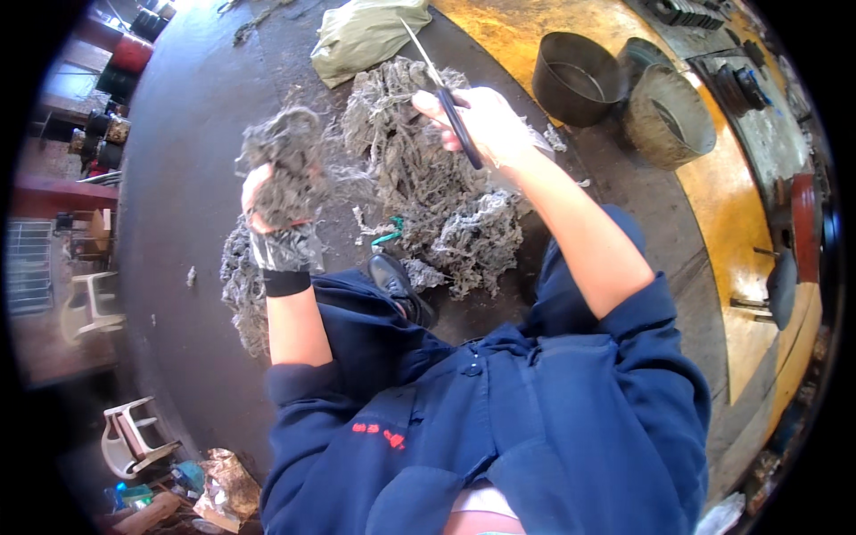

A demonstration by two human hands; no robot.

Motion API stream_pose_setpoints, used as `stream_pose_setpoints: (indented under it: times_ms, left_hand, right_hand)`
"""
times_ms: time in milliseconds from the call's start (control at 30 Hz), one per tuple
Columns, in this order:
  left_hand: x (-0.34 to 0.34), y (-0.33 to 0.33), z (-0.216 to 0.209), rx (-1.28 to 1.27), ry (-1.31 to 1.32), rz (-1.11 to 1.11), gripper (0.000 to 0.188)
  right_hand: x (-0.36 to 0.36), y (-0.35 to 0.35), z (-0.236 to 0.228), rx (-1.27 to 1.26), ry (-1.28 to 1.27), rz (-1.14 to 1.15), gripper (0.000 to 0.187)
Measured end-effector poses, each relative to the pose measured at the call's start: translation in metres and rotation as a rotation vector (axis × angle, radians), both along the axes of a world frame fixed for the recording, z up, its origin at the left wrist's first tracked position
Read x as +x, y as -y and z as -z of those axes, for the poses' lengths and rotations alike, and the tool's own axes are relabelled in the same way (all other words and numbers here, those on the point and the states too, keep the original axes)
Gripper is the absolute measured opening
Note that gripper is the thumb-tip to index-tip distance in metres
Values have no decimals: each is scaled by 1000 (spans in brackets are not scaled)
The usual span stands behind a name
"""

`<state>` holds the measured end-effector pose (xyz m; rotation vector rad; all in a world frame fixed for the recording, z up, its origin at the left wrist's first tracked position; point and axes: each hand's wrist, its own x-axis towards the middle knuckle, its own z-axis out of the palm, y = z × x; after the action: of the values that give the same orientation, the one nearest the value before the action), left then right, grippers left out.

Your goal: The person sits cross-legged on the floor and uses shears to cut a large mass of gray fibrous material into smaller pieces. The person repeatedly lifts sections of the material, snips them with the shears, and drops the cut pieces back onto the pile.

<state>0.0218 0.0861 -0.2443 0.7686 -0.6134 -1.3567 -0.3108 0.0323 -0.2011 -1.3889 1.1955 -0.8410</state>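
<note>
My left hand [258, 198] is closed around a fluffy clump of tangled grey fibre waste [287, 169], which hides most of its fingers. Thin grey-and-clear plastic wraps that wrist above a black band. In my right hand [490, 120] is a pair of black-handled scissors [461, 129], seen almost edge-on, with the narrow metal blade pointing up and away to the left. Below and between both hands, a large pile of tangled grey fibre [401, 152] lies on the floor, with loose strands trailing toward the left clump. A green strip [388, 234] sits at its near edge.
A pale greenish sack [366, 40] lies beyond the pile. Round metal tubs [578, 80] stand at the right by a worn yellow floor strip [709, 223]. More grey fibre [242, 294] lies beside my left forearm, and my dark shoe [399, 287] is close to the pile.
</note>
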Motion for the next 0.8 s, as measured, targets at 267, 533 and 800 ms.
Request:
stream_pose_setpoints:
  times_ms: [267,533,800]
  left_hand:
    - [71,-67,-50,-50,-115,215,73]
    - [107,-97,-56,-194,-198,500,88]
    - [110,-119,-59,-207,-198,366,103]
  right_hand:
    - [40,-63,61,563,-2,-555,69]
    - [95,-100,90,692,196,-643,79]
    - [151,-76,96,754,307,-596,74]
